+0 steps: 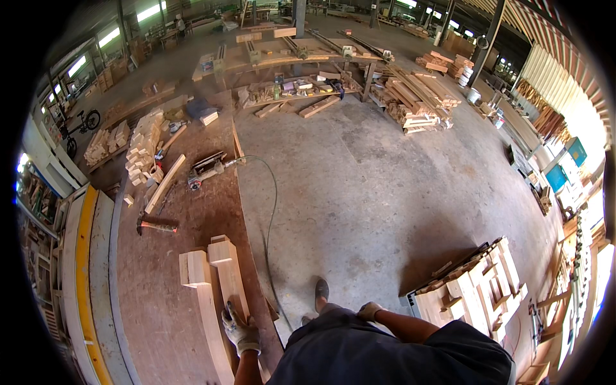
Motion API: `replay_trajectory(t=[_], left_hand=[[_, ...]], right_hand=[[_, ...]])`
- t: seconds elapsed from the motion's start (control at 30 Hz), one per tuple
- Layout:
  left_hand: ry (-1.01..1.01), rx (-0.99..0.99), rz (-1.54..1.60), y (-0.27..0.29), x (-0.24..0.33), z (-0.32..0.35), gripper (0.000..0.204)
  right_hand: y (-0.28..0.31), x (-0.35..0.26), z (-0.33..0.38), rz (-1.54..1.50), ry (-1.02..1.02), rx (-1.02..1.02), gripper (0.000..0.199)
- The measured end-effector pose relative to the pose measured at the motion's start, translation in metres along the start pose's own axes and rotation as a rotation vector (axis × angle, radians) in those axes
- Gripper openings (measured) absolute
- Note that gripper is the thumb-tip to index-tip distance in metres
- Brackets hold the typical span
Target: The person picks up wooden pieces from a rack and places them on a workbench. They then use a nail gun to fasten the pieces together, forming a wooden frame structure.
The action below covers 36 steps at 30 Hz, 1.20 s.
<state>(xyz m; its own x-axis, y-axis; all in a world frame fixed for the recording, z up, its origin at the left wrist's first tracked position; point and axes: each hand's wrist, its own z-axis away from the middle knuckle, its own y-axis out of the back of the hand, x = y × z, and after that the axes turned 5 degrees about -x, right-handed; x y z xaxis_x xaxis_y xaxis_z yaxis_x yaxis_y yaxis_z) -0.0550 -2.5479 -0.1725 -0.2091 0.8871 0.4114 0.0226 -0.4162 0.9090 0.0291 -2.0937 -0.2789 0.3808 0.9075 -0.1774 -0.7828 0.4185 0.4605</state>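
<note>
My left hand, in a pale work glove, lies against the right one of two light wooden beams, its fingers stretched forward along the wood. This right beam and the left beam lie side by side on the brown workbench. Each has a thicker block at its far end. My right hand, also gloved, hangs close to my body, over the floor and away from the bench. Its fingers are mostly hidden, and nothing held shows there.
A hammer, a wooden strip and a pneumatic nail gun lie farther up the bench. From the nail gun a green hose runs down to the concrete floor. Stacked wooden parts stand to my right.
</note>
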Motion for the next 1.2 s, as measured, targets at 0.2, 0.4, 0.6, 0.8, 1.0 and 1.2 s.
replay_trajectory(t=[0.2, 0.4, 0.6, 0.8, 1.0, 1.2], left_hand=[[-0.032, 0.021, 0.114, 0.017, -0.003, 0.006, 0.089], [0.104, -0.119, 0.012, 0.034, 0.016, 0.003, 0.088], [0.142, -0.102, 0.034, 0.027, 0.006, 0.013, 0.089], [0.145, -0.067, 0.041, 0.036, 0.014, 0.008, 0.088], [0.245, -0.059, 0.078, 0.043, 0.018, 0.004, 0.095], [0.428, -0.175, 0.077, 0.048, 0.023, -0.009, 0.095]], right_hand=[[0.020, -0.018, 0.016, 0.006, -0.036, -0.080, 0.059], [0.005, 0.024, -0.012, -0.066, 0.131, 0.045, 0.054], [0.059, 0.014, -0.044, -0.038, 0.433, 0.045, 0.027], [0.131, -0.077, -0.061, -0.643, 0.103, -0.069, 0.022], [0.179, -0.181, -0.098, -0.517, 0.222, -0.147, 0.023], [0.218, -0.285, -0.114, -0.227, 0.407, -0.096, 0.022]])
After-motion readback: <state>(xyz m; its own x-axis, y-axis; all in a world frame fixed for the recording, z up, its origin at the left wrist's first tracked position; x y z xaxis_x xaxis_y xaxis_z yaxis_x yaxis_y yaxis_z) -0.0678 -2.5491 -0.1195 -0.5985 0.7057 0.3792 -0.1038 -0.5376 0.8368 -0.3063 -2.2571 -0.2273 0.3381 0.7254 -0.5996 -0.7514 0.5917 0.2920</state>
